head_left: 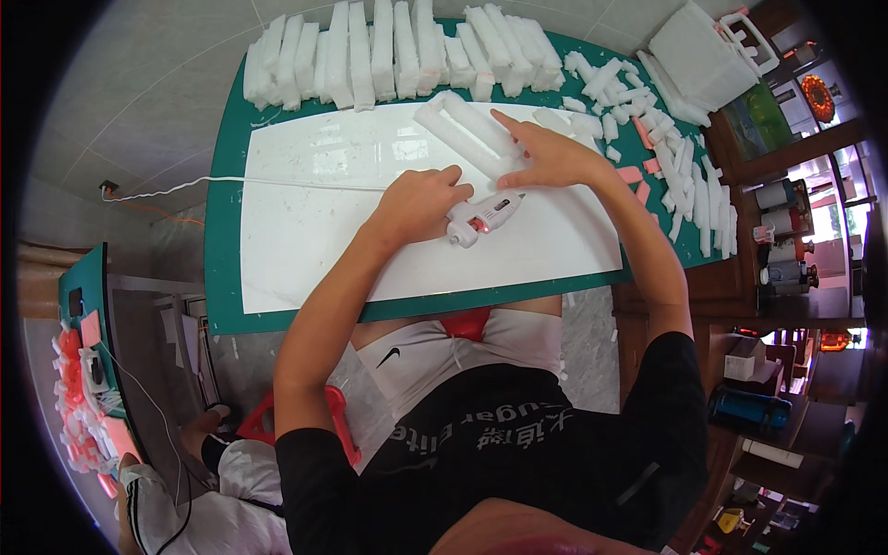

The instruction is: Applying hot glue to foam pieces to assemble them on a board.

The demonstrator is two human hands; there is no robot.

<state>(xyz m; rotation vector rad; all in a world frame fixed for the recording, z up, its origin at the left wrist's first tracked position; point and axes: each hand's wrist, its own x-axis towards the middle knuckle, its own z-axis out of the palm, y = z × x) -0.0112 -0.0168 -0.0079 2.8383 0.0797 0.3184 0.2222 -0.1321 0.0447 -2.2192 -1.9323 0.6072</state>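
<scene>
The person's left hand (421, 202) is closed around the grip of a white glue gun (483, 216), which lies low over a white board (314, 231) with its nozzle pointing right, toward the other hand; a small red light shows on the gun's body, and a white cord (231, 180) runs from beside that hand leftward across the board and off the table edge; the right hand (546, 157) lies open and flat, fingers spread, pressing down on a pair of long white foam strips (467, 132) that sit side by side on the upper part of the board, tilted from upper left to lower right; the board rests on a green cutting mat (222, 250); along the mat's far edge stands a row of white foam blocks (388, 51), and to the right lies a loose scatter of smaller foam pieces (675, 157) with a few pink bits among them; a white plastic basket (708, 51) sits at the upper right, beside a wooden shelf (795, 222) of small containers.
</scene>
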